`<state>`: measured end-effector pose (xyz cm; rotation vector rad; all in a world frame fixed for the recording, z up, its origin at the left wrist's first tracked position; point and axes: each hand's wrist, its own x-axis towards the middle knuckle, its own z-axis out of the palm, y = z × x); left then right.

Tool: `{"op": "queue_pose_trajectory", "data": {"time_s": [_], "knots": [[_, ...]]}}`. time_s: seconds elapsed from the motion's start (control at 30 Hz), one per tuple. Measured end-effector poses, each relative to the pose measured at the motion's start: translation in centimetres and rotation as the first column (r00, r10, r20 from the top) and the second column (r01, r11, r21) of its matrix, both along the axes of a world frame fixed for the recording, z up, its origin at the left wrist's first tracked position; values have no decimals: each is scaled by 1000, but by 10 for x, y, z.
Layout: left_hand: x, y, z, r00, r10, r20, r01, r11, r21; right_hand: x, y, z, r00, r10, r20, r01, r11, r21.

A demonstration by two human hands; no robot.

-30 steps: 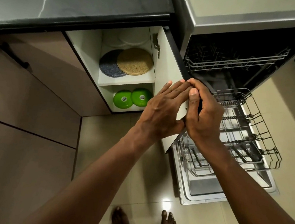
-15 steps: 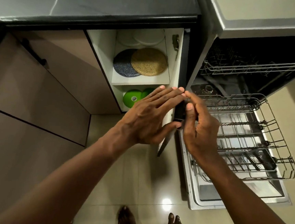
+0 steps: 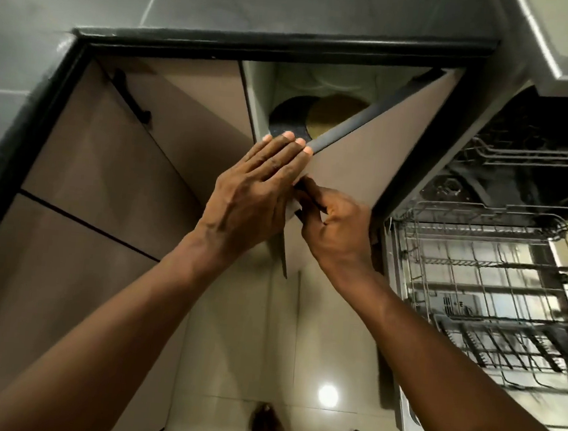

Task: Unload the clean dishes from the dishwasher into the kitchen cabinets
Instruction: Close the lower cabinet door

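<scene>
Cabinet door: brown panel, centre of frame, standing at an angle across the cabinet opening, its dark edge running from upper right down to the hands.

Left hand: centre of frame, fingers straight and close together, laid flat against the door's near edge.

Right hand: just right of and below the left hand, touching it; fingers curled, gripping the door's lower corner.

Dishes, on a shelf inside the cabinet, seen through the gap above the hands: dark plate on the left, tan plate overlapping it on the right, both partly hidden by the door; white plates on the shelf above, blurred.

Dishwasher: right side of frame, open. Lower rack drawn out at right centre; upper rack inside the dark tub.

Table: dark stone top across the upper frame.

Handle: black bar on the neighbouring brown door, upper left.

Floor: pale glossy tile, lower centre; two bare feet at the bottom edge.
</scene>
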<state>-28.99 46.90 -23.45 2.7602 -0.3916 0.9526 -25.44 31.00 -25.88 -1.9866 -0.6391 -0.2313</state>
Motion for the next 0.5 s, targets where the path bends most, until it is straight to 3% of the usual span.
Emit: {"op": "queue_pose_trajectory", "data": {"time_s": [0.13, 0.5], "knots": [[11, 30, -14, 996, -52, 71, 44, 993, 106, 13, 31, -4, 993, -53, 104, 55, 998, -17], [69, 89, -23, 991, -104, 79, 85, 974, 208, 68, 106, -10, 983, -119, 137, 132, 987, -88]]}}
